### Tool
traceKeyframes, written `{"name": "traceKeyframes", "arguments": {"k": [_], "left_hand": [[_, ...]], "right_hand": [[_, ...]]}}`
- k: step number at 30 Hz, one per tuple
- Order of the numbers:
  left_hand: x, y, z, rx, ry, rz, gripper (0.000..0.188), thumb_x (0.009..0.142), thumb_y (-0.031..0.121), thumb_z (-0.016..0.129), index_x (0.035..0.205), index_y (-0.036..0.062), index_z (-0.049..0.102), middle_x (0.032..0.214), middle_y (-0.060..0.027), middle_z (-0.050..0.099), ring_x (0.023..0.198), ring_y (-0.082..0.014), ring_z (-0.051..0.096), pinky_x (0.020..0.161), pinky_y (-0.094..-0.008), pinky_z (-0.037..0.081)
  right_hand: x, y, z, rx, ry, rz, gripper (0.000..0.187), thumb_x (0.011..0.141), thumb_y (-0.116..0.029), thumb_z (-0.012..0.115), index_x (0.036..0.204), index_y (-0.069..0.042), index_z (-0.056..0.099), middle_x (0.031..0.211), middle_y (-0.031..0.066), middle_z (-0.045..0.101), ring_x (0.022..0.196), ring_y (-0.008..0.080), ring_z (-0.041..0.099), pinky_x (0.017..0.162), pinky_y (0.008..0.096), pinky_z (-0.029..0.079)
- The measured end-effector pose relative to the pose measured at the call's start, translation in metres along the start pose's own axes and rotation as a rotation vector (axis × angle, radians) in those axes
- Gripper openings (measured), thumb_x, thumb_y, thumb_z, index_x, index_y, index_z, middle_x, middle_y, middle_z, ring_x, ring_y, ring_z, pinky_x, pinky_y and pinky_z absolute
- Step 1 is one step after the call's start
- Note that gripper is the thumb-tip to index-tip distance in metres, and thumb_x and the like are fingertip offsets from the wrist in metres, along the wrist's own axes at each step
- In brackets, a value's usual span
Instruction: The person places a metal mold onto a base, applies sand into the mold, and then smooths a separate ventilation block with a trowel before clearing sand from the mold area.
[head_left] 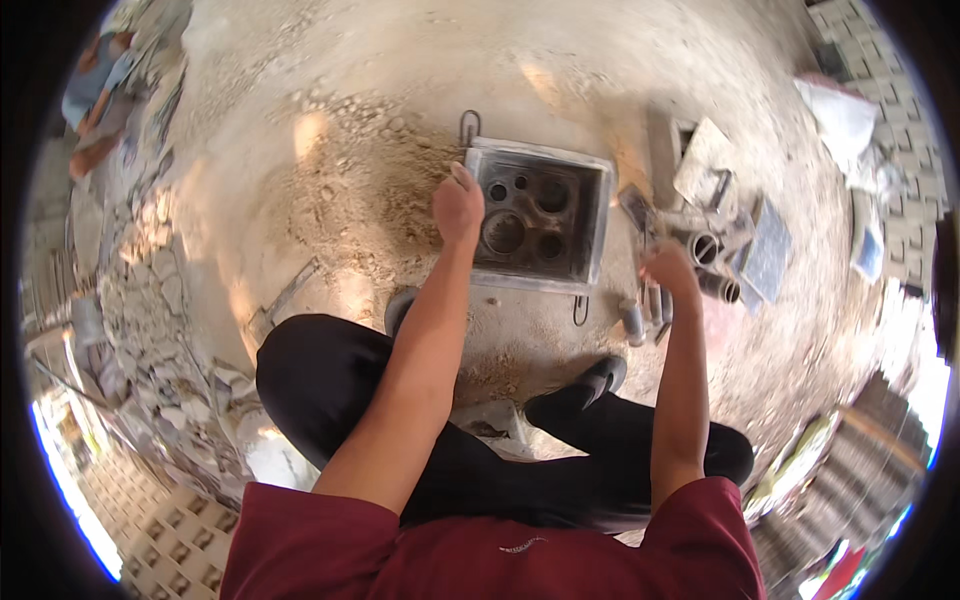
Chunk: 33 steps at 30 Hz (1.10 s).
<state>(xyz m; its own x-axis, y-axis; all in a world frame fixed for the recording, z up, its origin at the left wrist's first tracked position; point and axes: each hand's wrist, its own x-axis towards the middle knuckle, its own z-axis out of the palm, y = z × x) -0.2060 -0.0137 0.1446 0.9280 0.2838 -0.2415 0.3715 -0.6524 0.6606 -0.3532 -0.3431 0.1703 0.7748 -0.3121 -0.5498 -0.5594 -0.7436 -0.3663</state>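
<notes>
In front of me a square grey metal mould box (pixel 603 225) lies on the ground, with several round forms of different sizes inside. Wire loop handles stick out at its far left and near right corners. My left hand (pixel 460 208) is closed at the box's left rim; what its fingers hold, if anything, is hidden. Right of the box, my right hand (pixel 670 266) is closed by a trowel (pixel 635 205) with a flat dark blade, seemingly on its handle. Short pipe pieces (pixel 704 248) and a grey cylinder (pixel 632 322) lie around that hand.
Loose soil (pixel 395 170) is heaped left of the box. Flat slabs (pixel 765 250) lie beyond the pipes. Broken stones (pixel 150 310) cover the left side, where another person (pixel 100 95) sits far off. White sacks (pixel 840 120) stand by a block wall at the far right.
</notes>
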Motion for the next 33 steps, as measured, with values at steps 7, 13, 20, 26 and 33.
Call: {"name": "traceKeyframes", "arguments": {"k": [7, 13, 20, 26, 33], "left_hand": [[0.004, 0.001, 0.005, 0.011, -0.136, -0.080, 0.060, 0.101, 0.035, 0.026, 0.081, -0.0039, 0.067, 0.078, -0.0283, 0.065, 0.077, -0.0454, 0.063, 0.072, -0.0519, 0.051], [0.002, 0.009, -0.006, -0.010, -0.131, -0.126, 0.057, 0.101, 0.034, 0.027, 0.082, -0.0027, 0.067, 0.074, -0.0268, 0.064, 0.073, -0.0447, 0.063, 0.069, -0.0506, 0.051], [0.005, -0.001, -0.003, -0.021, -0.128, -0.189, 0.055, 0.100, 0.036, 0.028, 0.085, 0.0008, 0.067, 0.076, -0.0268, 0.064, 0.076, -0.0453, 0.063, 0.072, -0.0518, 0.050], [0.003, 0.006, -0.006, -0.063, -0.130, -0.204, 0.054, 0.100, 0.038, 0.028, 0.084, 0.0038, 0.066, 0.077, -0.0233, 0.065, 0.075, -0.0444, 0.062, 0.070, -0.0520, 0.050], [0.002, 0.005, -0.004, -0.055, -0.098, -0.189, 0.052, 0.100, 0.037, 0.029, 0.081, 0.0045, 0.065, 0.073, -0.0213, 0.064, 0.071, -0.0423, 0.063, 0.067, -0.0510, 0.050]], "right_hand": [[0.100, -0.256, -0.006, -0.034, 0.296, -1.073, 0.028, 0.085, -0.015, 0.057, 0.111, -0.004, 0.059, 0.111, 0.0170, 0.062, 0.107, 0.0313, 0.059, 0.089, 0.0398, 0.048], [0.213, -0.293, 0.011, -0.907, -0.127, -1.865, 0.048, 0.083, -0.007, 0.052, 0.131, -0.005, 0.046, 0.136, 0.0119, 0.047, 0.133, 0.0281, 0.038, 0.111, 0.0357, 0.037], [0.226, -0.315, 0.082, -0.779, -0.225, -1.913, 0.022, 0.081, -0.017, 0.056, 0.100, -0.006, 0.056, 0.098, 0.0093, 0.058, 0.103, 0.0272, 0.056, 0.093, 0.0375, 0.044], [0.242, -0.328, 0.091, -0.863, -0.445, -1.888, 0.009, 0.078, -0.015, 0.057, 0.079, -0.006, 0.054, 0.080, 0.0094, 0.060, 0.084, 0.0311, 0.060, 0.070, 0.0426, 0.050], [0.246, -0.335, 0.095, -0.856, -0.529, -1.895, 0.012, 0.075, -0.014, 0.058, 0.074, -0.003, 0.055, 0.069, 0.0133, 0.060, 0.071, 0.0364, 0.063, 0.059, 0.0469, 0.050]]}}
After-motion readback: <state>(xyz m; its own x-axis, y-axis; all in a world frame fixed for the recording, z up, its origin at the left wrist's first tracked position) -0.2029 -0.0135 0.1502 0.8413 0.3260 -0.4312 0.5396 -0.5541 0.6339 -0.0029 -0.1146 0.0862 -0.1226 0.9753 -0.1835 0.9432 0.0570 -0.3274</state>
